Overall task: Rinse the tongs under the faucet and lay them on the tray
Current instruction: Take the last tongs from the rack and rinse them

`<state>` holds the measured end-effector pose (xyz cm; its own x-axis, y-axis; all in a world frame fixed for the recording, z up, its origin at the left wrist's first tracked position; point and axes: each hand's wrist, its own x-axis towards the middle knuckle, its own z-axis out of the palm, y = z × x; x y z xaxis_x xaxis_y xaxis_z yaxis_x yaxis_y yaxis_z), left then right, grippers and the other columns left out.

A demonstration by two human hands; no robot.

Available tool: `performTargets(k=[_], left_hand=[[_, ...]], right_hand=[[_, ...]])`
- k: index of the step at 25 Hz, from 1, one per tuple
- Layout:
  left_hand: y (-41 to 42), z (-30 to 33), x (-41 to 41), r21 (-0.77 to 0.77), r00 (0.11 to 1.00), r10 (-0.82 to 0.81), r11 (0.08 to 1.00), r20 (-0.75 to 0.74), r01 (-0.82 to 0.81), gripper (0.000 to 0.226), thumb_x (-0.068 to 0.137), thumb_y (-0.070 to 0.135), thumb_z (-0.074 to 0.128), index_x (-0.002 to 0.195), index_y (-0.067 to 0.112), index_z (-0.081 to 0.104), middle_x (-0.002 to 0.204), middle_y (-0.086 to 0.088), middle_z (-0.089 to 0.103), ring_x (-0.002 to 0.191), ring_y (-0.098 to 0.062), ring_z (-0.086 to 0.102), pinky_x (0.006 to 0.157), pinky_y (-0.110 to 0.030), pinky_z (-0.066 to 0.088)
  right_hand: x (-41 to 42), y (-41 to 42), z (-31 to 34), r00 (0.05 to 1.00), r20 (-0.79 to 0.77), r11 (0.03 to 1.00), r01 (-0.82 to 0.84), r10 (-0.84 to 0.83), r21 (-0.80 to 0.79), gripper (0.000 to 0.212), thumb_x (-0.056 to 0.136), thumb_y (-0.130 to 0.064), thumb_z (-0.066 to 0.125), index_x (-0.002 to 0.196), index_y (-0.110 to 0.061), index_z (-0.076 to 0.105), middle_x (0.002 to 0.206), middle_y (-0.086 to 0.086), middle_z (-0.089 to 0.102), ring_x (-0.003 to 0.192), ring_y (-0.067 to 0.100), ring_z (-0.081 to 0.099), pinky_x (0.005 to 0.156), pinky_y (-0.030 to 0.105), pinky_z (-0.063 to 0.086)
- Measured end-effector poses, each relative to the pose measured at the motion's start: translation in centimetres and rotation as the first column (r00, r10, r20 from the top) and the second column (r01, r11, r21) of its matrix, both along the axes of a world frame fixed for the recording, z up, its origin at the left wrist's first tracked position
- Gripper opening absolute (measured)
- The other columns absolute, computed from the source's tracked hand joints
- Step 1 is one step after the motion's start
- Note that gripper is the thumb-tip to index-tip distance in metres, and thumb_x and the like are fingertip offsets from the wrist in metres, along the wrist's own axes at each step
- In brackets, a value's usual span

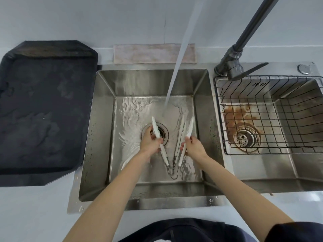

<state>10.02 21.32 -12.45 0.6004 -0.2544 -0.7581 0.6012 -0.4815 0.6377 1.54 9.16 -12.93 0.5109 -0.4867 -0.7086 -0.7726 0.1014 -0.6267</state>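
Two white tongs are held low in the left sink basin (101, 119), their metal hinge ends meeting near me at a wire ring. My left hand (150, 142) grips one arm of the left tongs (156, 129); their other arm splays out under my forearm. My right hand (194, 147) pinches the outer arm of the right tongs (189, 131). The dark faucet (234, 62) stands at the back right. Its water stream (173, 79) strikes the basin floor between the tongs' tips. The black tray (43, 110) lies on the counter to the left.
A black wire basket (272, 116) sits in the right basin, which has rust stains around its drain. A folded cloth (153, 54) lies behind the left basin. A round button (303, 69) is at the far right.
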Motion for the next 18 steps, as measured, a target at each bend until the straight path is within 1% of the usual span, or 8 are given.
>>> performTargets(k=[2, 4, 7, 8, 11, 13, 16, 18], left_hand=[[0.6, -1.1, -0.8, 0.041, 1.0, -0.006, 0.999, -0.017, 0.006, 0.066, 0.086, 0.0, 0.056, 0.141, 0.027, 0.033, 0.125, -0.011, 0.059, 0.112, -0.031, 0.059, 0.094, -0.049, 0.051], [0.9, -1.9, -1.3, 0.07, 1.0, 0.005, 0.998, -0.024, -0.003, 0.065, 0.086, 0.0, 0.055, 0.141, 0.029, 0.033, 0.124, -0.011, 0.059, 0.112, -0.031, 0.059, 0.097, -0.049, 0.049], [0.8, -2.6, -1.9, 0.131, 1.0, -0.017, 0.991, 0.01, 0.016, 0.063, 0.088, 0.005, 0.052, 0.142, 0.029, 0.032, 0.122, -0.01, 0.061, 0.111, -0.029, 0.059, 0.099, -0.046, 0.048], [0.8, -2.8, -2.0, 0.149, 1.0, -0.017, 0.989, 0.02, 0.014, 0.062, 0.088, 0.006, 0.052, 0.142, 0.028, 0.032, 0.121, -0.009, 0.061, 0.111, -0.029, 0.059, 0.099, -0.046, 0.047], [0.8, -3.5, -1.9, 0.155, 1.0, 0.023, 0.988, -0.002, -0.022, 0.061, 0.086, 0.005, 0.054, 0.14, 0.026, 0.035, 0.119, -0.012, 0.062, 0.109, -0.031, 0.059, 0.097, -0.048, 0.049], [0.8, -4.1, -1.8, 0.15, 0.998, 0.049, 0.988, -0.028, -0.045, 0.065, 0.084, 0.004, 0.056, 0.14, 0.027, 0.034, 0.118, -0.013, 0.063, 0.109, -0.032, 0.06, 0.095, -0.049, 0.05], [0.4, -4.7, -1.7, 0.147, 0.996, 0.074, 0.987, -0.044, -0.067, 0.067, 0.084, -0.001, 0.054, 0.141, 0.026, 0.033, 0.116, -0.013, 0.063, 0.108, -0.032, 0.061, 0.094, -0.049, 0.05], [0.1, -5.0, -1.6, 0.137, 0.995, 0.091, 0.987, -0.05, -0.083, 0.069, 0.084, -0.003, 0.052, 0.143, 0.026, 0.031, 0.117, -0.012, 0.062, 0.108, -0.03, 0.06, 0.096, -0.048, 0.05]], right_hand=[[-0.6, 0.1, -0.9, 0.995, -0.062, 0.997, -0.076, 0.075, -0.011, 0.039, 0.101, -0.023, 0.029, 0.122, 0.004, 0.049, 0.089, 0.008, 0.064, 0.099, 0.032, 0.062, 0.089, 0.041, 0.05], [-0.9, 0.4, -1.5, 0.978, -0.144, 0.985, -0.164, 0.154, -0.055, 0.039, 0.102, -0.023, 0.027, 0.121, 0.002, 0.05, 0.109, 0.016, 0.066, 0.101, 0.03, 0.061, 0.08, 0.029, 0.043], [-0.8, 0.7, -3.1, 0.955, -0.222, 0.973, -0.216, 0.194, -0.078, 0.039, 0.102, -0.022, 0.027, 0.122, 0.003, 0.049, 0.118, 0.018, 0.062, 0.092, 0.025, 0.062, 0.071, 0.03, 0.045], [-0.6, 0.8, -3.6, 0.947, -0.251, 0.97, -0.226, 0.199, -0.086, 0.039, 0.101, -0.022, 0.028, 0.121, 0.003, 0.05, 0.119, 0.019, 0.062, 0.095, 0.028, 0.062, 0.073, 0.031, 0.046], [-0.3, 0.8, -4.6, 0.931, -0.313, 0.971, -0.224, 0.189, -0.081, 0.037, 0.1, -0.018, 0.03, 0.123, 0.005, 0.049, 0.123, 0.022, 0.06, 0.114, 0.037, 0.056, 0.093, 0.038, 0.046], [-0.2, 0.7, -5.0, 0.915, -0.343, 0.961, -0.258, 0.211, -0.098, 0.038, 0.101, -0.017, 0.029, 0.123, 0.007, 0.049, 0.125, 0.023, 0.058, 0.116, 0.037, 0.054, 0.093, 0.036, 0.043], [-0.1, 0.6, -5.8, 0.907, -0.352, 0.945, -0.297, 0.233, -0.139, 0.037, 0.1, -0.016, 0.03, 0.123, 0.008, 0.047, 0.124, 0.024, 0.056, 0.115, 0.037, 0.054, 0.086, 0.035, 0.043], [0.2, 0.6, -6.0, 0.904, -0.355, 0.936, -0.311, 0.237, -0.166, 0.037, 0.1, -0.017, 0.03, 0.125, 0.007, 0.044, 0.126, 0.025, 0.054, 0.116, 0.037, 0.053, 0.087, 0.035, 0.042]])
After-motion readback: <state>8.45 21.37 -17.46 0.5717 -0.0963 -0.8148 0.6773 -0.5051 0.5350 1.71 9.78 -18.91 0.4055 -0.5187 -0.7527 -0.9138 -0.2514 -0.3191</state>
